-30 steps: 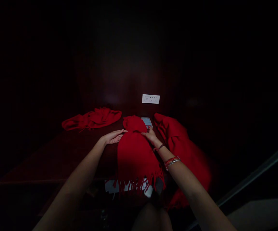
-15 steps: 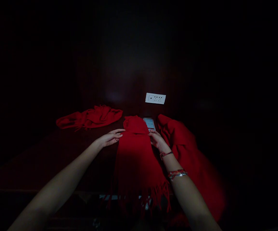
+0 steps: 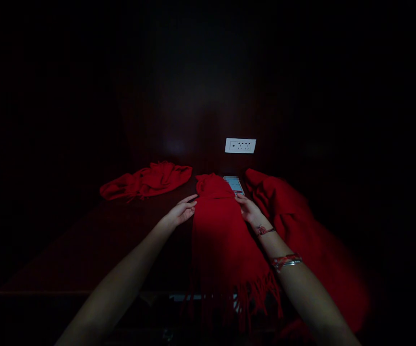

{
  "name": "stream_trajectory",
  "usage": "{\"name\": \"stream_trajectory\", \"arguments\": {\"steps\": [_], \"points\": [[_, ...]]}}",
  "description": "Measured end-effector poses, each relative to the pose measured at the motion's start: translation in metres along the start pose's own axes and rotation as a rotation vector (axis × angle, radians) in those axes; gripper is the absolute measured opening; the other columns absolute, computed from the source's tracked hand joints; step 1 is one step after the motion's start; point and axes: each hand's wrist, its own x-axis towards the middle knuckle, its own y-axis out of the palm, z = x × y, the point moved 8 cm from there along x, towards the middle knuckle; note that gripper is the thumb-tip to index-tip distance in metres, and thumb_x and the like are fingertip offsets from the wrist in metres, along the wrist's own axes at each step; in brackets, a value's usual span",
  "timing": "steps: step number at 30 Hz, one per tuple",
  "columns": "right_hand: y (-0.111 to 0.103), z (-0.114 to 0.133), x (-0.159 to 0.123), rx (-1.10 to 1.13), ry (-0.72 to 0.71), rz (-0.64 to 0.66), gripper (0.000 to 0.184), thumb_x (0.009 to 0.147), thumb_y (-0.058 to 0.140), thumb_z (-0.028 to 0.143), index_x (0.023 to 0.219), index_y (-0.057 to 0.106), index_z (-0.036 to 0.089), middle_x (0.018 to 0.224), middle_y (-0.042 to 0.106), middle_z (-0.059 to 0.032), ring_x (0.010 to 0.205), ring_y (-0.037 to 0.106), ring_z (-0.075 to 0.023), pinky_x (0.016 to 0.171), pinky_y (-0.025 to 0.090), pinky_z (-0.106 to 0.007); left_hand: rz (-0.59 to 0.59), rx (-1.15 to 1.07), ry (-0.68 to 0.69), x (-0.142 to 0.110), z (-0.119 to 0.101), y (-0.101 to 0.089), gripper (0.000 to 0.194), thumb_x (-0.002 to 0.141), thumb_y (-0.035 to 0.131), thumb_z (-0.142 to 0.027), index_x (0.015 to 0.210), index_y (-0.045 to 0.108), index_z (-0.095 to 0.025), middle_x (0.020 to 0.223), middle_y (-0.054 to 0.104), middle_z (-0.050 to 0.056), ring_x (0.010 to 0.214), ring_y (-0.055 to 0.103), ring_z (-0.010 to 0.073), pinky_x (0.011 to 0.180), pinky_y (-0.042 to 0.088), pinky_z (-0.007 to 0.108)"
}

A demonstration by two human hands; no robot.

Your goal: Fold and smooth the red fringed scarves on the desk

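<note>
A red fringed scarf lies lengthwise on the dark table, its tassels hanging over the front edge. Its far end is gathered into a folded bundle with a crease across it. My left hand pinches the scarf's left side at that crease, fingers pointing inward. At the same height on the right side, my right hand grips the other edge, with bracelets around its wrist and forearm. A phone with a lit screen lies just beyond my right hand, partly covered by the scarf.
Another red scarf lies crumpled at the back left. To the right, a large heap of red cloth spreads toward the table's front. A white socket panel is on the dark wall behind. Most surroundings are in deep shadow.
The whole view has shifted, so the scarf, hands and socket panel appear further right. Both hands keep their places at the scarf's edges.
</note>
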Motion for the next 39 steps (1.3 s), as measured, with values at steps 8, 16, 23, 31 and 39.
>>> {"name": "stream_trajectory", "arguments": {"steps": [8,16,23,31,39], "points": [[-0.001,-0.007,-0.006,0.088,0.076,-0.001,0.019,0.06,0.047,0.005,0.073,0.047,0.019,0.064,0.056,0.0034,0.058,0.055,-0.0086,0.059,0.045,-0.022,0.025,-0.167,-0.014,-0.002,-0.003,0.004,0.052,0.067,0.036,0.007,0.116,0.039,-0.011,0.066,0.05,0.0,0.044,0.045,0.0016,0.045,0.041,0.011],[-0.016,0.007,-0.008,-0.359,-0.041,-0.099,0.029,0.059,0.054,0.01,0.085,0.045,0.019,0.07,0.056,0.0027,0.055,0.053,-0.0091,0.049,0.043,-0.021,-0.086,0.302,0.025,-0.001,-0.012,-0.009,0.029,0.07,0.053,-0.011,0.098,0.049,-0.017,0.068,0.057,0.0,0.046,0.05,0.0033,0.039,0.032,0.011],[0.002,0.012,-0.026,-0.509,0.03,0.16,0.054,0.048,0.064,0.007,0.097,0.049,0.022,0.091,0.058,-0.0029,0.058,0.053,-0.011,0.042,0.04,-0.019,0.087,0.737,-0.214,-0.023,-0.005,-0.009,0.064,0.055,0.069,-0.027,0.112,0.039,-0.021,0.083,0.063,0.006,0.065,0.061,0.014,0.036,0.02,0.013],[-0.001,0.022,-0.051,-0.562,0.021,0.159,0.076,0.05,0.064,0.008,0.119,0.036,0.022,0.09,0.058,-0.0059,0.05,0.052,-0.0091,0.039,0.041,-0.019,-0.043,0.778,-0.152,-0.044,-0.005,-0.008,0.073,0.063,0.062,-0.023,0.125,0.022,-0.019,0.07,0.063,0.004,0.059,0.06,0.0127,0.039,0.023,0.014],[0.006,-0.001,-0.121,-0.399,0.113,0.379,0.088,0.051,0.065,0.008,0.126,0.023,0.03,0.117,0.045,-0.0031,0.092,0.052,-0.0149,0.073,0.046,-0.024,0.016,0.825,-0.085,-0.098,0.017,0.027,0.081,0.066,0.058,-0.019,0.129,0.006,-0.018,0.053,0.055,-0.005,0.044,0.053,0.0098,0.037,0.021,0.016]]}}
